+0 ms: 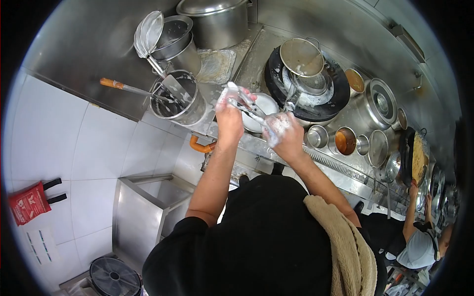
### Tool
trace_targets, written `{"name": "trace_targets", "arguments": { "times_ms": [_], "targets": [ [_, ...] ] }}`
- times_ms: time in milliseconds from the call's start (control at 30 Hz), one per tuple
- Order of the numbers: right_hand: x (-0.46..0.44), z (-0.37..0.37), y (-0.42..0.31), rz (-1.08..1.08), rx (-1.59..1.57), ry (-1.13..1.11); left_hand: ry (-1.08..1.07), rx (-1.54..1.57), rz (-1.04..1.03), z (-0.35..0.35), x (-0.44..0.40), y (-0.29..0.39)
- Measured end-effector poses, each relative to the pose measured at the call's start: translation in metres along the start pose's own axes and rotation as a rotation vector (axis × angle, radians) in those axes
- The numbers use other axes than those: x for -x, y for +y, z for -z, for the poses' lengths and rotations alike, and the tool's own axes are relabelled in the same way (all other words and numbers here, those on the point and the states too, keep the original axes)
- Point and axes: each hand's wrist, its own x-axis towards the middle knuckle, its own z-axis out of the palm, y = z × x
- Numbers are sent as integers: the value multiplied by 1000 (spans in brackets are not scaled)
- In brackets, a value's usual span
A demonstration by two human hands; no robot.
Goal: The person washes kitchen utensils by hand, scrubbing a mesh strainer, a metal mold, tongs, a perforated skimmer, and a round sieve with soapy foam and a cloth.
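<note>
Suds cover both of my hands. My left hand (229,112) is closed around one end of a long, thin metal utensil (252,114), perhaps tongs; foam hides its exact kind. Farther down its length, my right hand (285,127) grips it, with thick lather over the knuckles. Just beyond my hands sits a round white container (266,105), partly covered by them. A dark wok (339,96) holding foamy water stands behind to the right. A fine-mesh strainer (302,58) and a metal ladle (291,102) rest over the wok.
At left stands a metal pot (193,111) with a spatula (175,88) and an orange-handled tool (113,84). Behind are a lidded stockpot (219,27) and wire skimmers (149,34). Several metal cups (317,136) line the right counter. A co-worker (417,250) handles a pan (414,153) far right.
</note>
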Motion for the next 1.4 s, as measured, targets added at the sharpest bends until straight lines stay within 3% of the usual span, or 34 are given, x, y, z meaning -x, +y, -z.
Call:
{"name": "trace_targets", "arguments": {
  "times_ms": [267, 600, 733, 833, 933, 967, 1100, 1233, 1300, 1367, 1400],
  "targets": [
    [0, -1, -2, -5, -41, -61, 21, 8, 61, 7, -4, 0],
    [-10, -2, -4, -340, -302, -123, -216, -196, 107, -5, 14, -12],
    [-10, -4, 1, -375, -372, -144, -190, -254, 124, -6, 16, -16],
    [-11, -3, 0, -348, -365, -175, -98, -467, -68, 17, -7, -29],
    [-7, -3, -2, -336, -367, -248, 120, -221, -20, 12, -25, -5],
    [-5, -3, -2, -333, -370, -279, 140, -287, -63, 9, -28, 4],
    [-1, -6, 4, -348, -446, -312, 220, -142, 85, 39, -45, 2],
    [6, -13, 12, -503, -543, -335, 42, -14, 229, 46, -29, -13],
    [4, -22, 17, -542, -491, -364, -116, -133, 384, 37, 7, -32],
    [5, -35, 22, -543, -358, -403, -178, -490, 514, 29, 41, -51],
    [4, -39, 20, -491, -347, -432, -177, -337, 571, 37, 40, -65]
  ]
}}
